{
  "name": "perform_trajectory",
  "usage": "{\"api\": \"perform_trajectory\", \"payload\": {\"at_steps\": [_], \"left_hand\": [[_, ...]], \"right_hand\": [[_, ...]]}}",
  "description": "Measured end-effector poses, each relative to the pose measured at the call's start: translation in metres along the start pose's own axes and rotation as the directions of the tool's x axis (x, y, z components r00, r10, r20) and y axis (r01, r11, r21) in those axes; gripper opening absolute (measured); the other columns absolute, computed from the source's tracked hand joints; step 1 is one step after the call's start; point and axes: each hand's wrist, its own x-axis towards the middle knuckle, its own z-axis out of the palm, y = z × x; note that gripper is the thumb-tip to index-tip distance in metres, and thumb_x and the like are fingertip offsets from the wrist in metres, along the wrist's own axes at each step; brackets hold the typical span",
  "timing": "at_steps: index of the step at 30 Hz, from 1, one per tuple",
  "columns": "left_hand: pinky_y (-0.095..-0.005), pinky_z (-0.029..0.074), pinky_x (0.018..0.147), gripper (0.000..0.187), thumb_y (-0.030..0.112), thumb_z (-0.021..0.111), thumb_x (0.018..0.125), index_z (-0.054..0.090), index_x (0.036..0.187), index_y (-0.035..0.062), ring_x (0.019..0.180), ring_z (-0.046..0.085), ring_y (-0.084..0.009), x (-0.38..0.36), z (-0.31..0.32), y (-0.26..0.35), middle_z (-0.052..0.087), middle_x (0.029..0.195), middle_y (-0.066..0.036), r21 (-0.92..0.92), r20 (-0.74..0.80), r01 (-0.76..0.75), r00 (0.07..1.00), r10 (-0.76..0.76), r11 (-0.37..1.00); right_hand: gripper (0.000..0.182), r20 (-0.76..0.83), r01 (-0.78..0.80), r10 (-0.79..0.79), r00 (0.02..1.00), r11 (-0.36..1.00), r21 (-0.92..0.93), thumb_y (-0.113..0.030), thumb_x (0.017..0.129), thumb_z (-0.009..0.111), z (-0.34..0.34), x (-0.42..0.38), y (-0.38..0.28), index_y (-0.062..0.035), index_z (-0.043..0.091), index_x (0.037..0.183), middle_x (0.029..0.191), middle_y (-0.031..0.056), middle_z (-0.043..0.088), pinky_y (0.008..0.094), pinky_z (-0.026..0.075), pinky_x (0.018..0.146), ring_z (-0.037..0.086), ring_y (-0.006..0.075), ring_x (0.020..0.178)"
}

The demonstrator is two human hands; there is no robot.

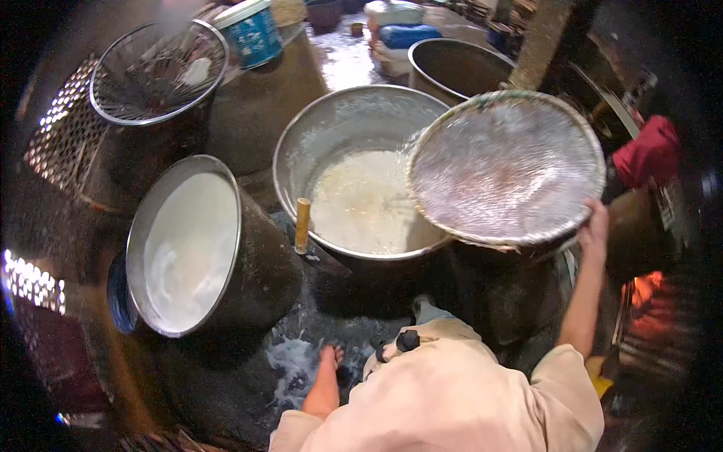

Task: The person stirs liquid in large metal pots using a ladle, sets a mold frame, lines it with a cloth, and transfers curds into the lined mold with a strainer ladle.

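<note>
At the right, my right hand [594, 223] is closed on the rim of a round, shallow sieve [506, 167] with a woven edge. The sieve is tilted and partly overlaps the right side of a large metal pot [290, 181], with bits of liquid at its left edge. Pale, milky liquid [365, 200] fills the bottom of that pot. My left hand [331, 354] hangs low in front of the pot, its fingers loosely apart and holding nothing. Under it lies the wet, dark floor, with white foam [290, 369].
A tall metal vat [239, 226] of white liquid stands at the left. A short wooden stick [302, 226] rises by the pot's rim. Behind are a wide basket [218, 83], a blue bucket [252, 38] and another pot [413, 56]. Fire [646, 290] glows at the right, below a red cloth [648, 151].
</note>
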Motion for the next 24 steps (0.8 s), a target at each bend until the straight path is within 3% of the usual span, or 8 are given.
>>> {"api": "perform_trajectory", "payload": {"at_steps": [4, 7, 10, 13, 19, 21, 22, 24], "left_hand": [[-0.0294, 0.038, 0.04, 0.014, 0.026, 0.047, 0.088, 0.053, 0.09, 0.0127, 0.05, 0.05, -0.0185, 0.023, 0.054, 0.046, 0.053, 0.067, -0.004, 0.163, 0.314, -0.115, 0.948, 0.059, 0.98], [-0.0262, 0.033, 0.037, 0.015, 0.017, 0.047, 0.087, 0.055, 0.098, 0.013, 0.051, 0.053, -0.0157, -0.035, 0.135, 0.066, 0.055, 0.068, -0.003, 0.308, 0.105, -0.236, 0.971, 0.214, 0.922], [-0.027, 0.035, 0.039, 0.023, 0.015, 0.047, 0.087, 0.054, 0.107, 0.0113, 0.055, 0.057, -0.0172, -0.028, 0.173, 0.064, 0.059, 0.074, -0.005, 0.454, 0.144, -0.247, 0.969, 0.203, 0.856], [-0.0327, 0.04, 0.042, 0.024, 0.017, 0.044, 0.089, 0.054, 0.109, 0.0096, 0.058, 0.059, -0.0207, -0.006, 0.192, 0.053, 0.061, 0.082, -0.007, 0.558, 0.152, -0.174, 0.983, 0.106, 0.811], [-0.0314, 0.037, 0.041, 0.025, 0.011, 0.041, 0.086, 0.054, 0.107, 0.0092, 0.055, 0.055, -0.0217, 0.0, 0.223, -0.005, 0.056, 0.07, -0.008, 0.52, 0.137, -0.162, 0.985, 0.105, 0.838], [-0.0307, 0.036, 0.041, 0.022, 0.013, 0.043, 0.085, 0.054, 0.104, 0.0118, 0.051, 0.051, -0.0203, 0.001, 0.226, -0.024, 0.053, 0.065, -0.006, 0.485, 0.151, -0.163, 0.983, 0.101, 0.859], [-0.03, 0.035, 0.041, 0.018, 0.013, 0.045, 0.084, 0.054, 0.1, 0.0116, 0.049, 0.047, -0.0175, 0.017, 0.213, -0.024, 0.049, 0.06, -0.003, 0.537, 0.347, -0.188, 0.938, -0.012, 0.822], [-0.0294, 0.035, 0.042, 0.015, 0.015, 0.048, 0.084, 0.053, 0.097, 0.0117, 0.05, 0.045, -0.0149, -0.067, 0.257, -0.049, 0.047, 0.06, -0.002, 0.652, 0.056, -0.214, 0.97, 0.235, 0.728]], "right_hand": [[0.023, -0.281, 0.177, -0.173, 0.944, 0.984, -0.014, -0.02, 0.071, 0.062, -0.14, -0.112, -0.049, -0.0053, 0.058, 0.087, 0.09, 0.007, 0.057, 0.0332, 0.047, 0.077, 0.056, 0.0211, 0.083], [0.017, -0.49, 0.274, -0.334, 0.805, 0.942, -0.192, -0.019, 0.068, 0.062, -0.194, -0.195, -0.048, -0.0068, 0.056, 0.079, 0.085, 0.0061, 0.054, 0.0332, 0.045, 0.073, 0.053, 0.0194, 0.08], [0.02, -0.616, 0.298, -0.403, 0.677, 0.915, -0.271, -0.014, 0.065, 0.061, -0.262, -0.237, -0.026, -0.0035, 0.057, 0.081, 0.086, 0.0067, 0.055, 0.0331, 0.044, 0.071, 0.051, 0.0192, 0.08], [0.022, -0.833, 0.075, -0.348, 0.43, 0.933, -0.351, -0.018, 0.063, 0.065, -0.306, -0.263, 0.006, -0.0057, 0.056, 0.078, 0.08, 0.0033, 0.054, 0.0332, 0.041, 0.059, 0.051, 0.0174, 0.07], [0.022, -0.917, -0.024, -0.147, 0.37, 0.986, -0.168, -0.013, 0.068, 0.063, -0.418, -0.248, 0.104, -0.0027, 0.049, 0.081, 0.071, 0.0078, 0.055, 0.0368, 0.05, 0.041, 0.058, 0.0215, 0.056], [0.043, -0.971, -0.118, -0.022, 0.239, 0.992, -0.052, -0.012, 0.066, 0.062, -0.457, -0.253, 0.148, 0.0022, 0.048, 0.104, 0.09, 0.0141, 0.055, 0.0424, 0.053, 0.048, 0.059, 0.0261, 0.067], [0.056, -0.957, -0.146, 0.13, 0.26, 0.985, 0.094, -0.011, 0.065, 0.062, -0.484, -0.258, 0.168, 0.0024, 0.04, 0.114, 0.104, 0.0181, 0.051, 0.0471, 0.054, 0.059, 0.059, 0.0285, 0.08], [0.07, -0.948, -0.177, 0.277, 0.156, 0.952, 0.249, -0.006, 0.067, 0.061, -0.485, -0.258, 0.172, 0.0038, 0.028, 0.128, 0.113, 0.0221, 0.046, 0.0519, 0.052, 0.071, 0.057, 0.0318, 0.085]]}}
